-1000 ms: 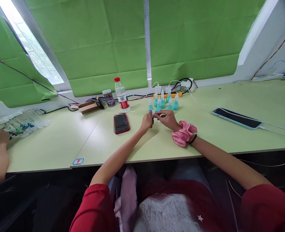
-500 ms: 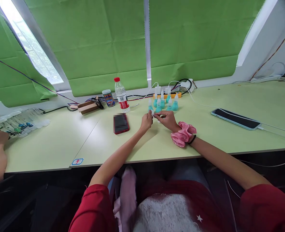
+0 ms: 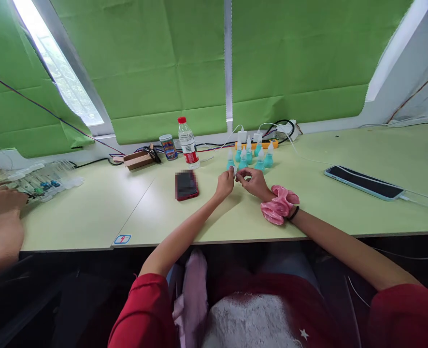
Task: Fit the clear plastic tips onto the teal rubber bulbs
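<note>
Near the middle of the table, my left hand (image 3: 225, 184) is closed around a small whitish, translucent piece (image 3: 235, 170); its kind is too small to tell. Beside it, my right hand (image 3: 254, 183) has thumb and forefinger pinched at the same piece. What lies between those fingertips is hidden. Just beyond both hands stand several small teal squeeze bulbs with clear pointed tips (image 3: 259, 162), all upright in a loose cluster. A pink scrunchie (image 3: 279, 205) and a dark band circle my right wrist.
A red-edged phone (image 3: 187, 185) lies left of my hands, a charging phone (image 3: 368, 182) far right. Behind stand a water bottle (image 3: 188, 145), a can (image 3: 168, 147) and an open cardboard box (image 3: 137, 160). At far left, a co-worker's hands (image 3: 6, 199) touch clear plastic packs (image 3: 47, 181).
The whole scene has shifted slightly right in view. My hands stay together at the small piece, fingers slightly changed. More of the co-worker's hands shows at left.
</note>
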`<action>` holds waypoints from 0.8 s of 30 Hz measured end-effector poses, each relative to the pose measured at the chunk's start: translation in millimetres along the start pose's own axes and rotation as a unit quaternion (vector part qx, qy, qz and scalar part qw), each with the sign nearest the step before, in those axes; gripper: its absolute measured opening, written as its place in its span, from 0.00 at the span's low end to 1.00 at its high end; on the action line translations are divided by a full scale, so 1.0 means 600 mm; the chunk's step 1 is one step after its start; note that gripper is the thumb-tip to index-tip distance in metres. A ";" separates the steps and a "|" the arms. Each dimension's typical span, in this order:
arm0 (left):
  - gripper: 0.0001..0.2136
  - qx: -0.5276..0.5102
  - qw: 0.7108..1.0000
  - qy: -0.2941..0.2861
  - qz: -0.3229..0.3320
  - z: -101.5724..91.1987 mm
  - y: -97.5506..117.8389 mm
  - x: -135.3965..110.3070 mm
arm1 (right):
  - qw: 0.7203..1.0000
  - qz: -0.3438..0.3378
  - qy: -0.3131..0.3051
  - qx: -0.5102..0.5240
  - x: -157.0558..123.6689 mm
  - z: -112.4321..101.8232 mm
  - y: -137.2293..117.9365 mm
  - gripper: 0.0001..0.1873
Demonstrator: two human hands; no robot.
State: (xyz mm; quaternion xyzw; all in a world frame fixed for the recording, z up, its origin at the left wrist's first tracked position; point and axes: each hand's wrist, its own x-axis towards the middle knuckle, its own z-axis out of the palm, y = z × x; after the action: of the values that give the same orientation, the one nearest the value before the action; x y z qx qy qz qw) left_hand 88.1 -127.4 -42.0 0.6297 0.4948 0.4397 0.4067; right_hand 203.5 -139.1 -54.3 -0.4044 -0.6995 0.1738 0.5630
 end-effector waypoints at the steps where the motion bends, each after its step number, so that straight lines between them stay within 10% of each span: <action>1: 0.21 -0.010 1.000 -0.012 -0.009 -0.002 0.002 0.002 | 1.000 0.001 -0.001 0.004 0.001 0.000 0.001 0.11; 13: 0.20 -0.161 0.932 -0.291 -0.147 -0.045 -0.004 0.036 | 0.994 0.038 -0.045 0.095 0.008 -0.003 0.004 0.14; 24: 0.19 -0.168 0.901 -0.363 -0.171 -0.058 -0.011 0.048 | 0.978 0.085 -0.057 0.183 0.008 0.000 -0.005 0.19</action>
State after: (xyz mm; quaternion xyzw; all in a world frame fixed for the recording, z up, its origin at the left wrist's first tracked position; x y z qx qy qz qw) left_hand 56.8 -95.4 -33.9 0.5737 0.3321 0.1810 0.7265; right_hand 202.3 -137.4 -49.4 -0.3420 -0.6502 0.3686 0.5696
